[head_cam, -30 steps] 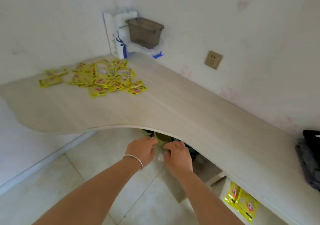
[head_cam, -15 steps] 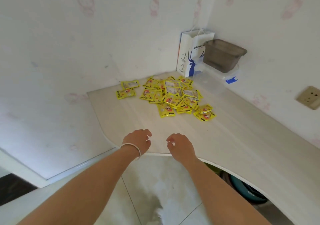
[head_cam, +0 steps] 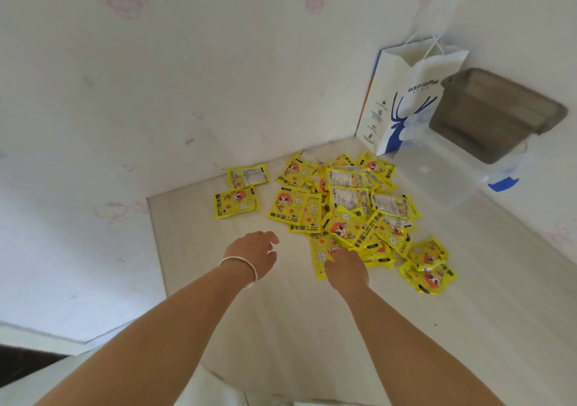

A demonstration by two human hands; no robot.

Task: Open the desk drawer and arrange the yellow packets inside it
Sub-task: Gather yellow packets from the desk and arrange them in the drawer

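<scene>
Several yellow packets [head_cam: 343, 209] with cartoon prints lie in a loose heap on the pale wooden desk [head_cam: 281, 327], near its back corner. Two more packets [head_cam: 240, 193] lie apart on the left of the heap. My right hand [head_cam: 345, 268] reaches to the heap's near edge, its fingertips touching the closest packet [head_cam: 321, 257]. My left hand [head_cam: 254, 254], with a white bangle on the wrist, hovers over bare desk left of the heap, fingers loosely curved and holding nothing. The drawer is out of view.
A white and blue paper bag [head_cam: 406, 100] stands in the corner against the wall. Right of it a brownish plastic bin [head_cam: 493, 112] sits on a clear plastic box [head_cam: 437, 171]. The desk's left edge [head_cam: 156, 249] drops to the floor.
Both hands rose from under the desk edge and moved forward over the desktop to the packet heap. The view swung left and closer to the corner.
</scene>
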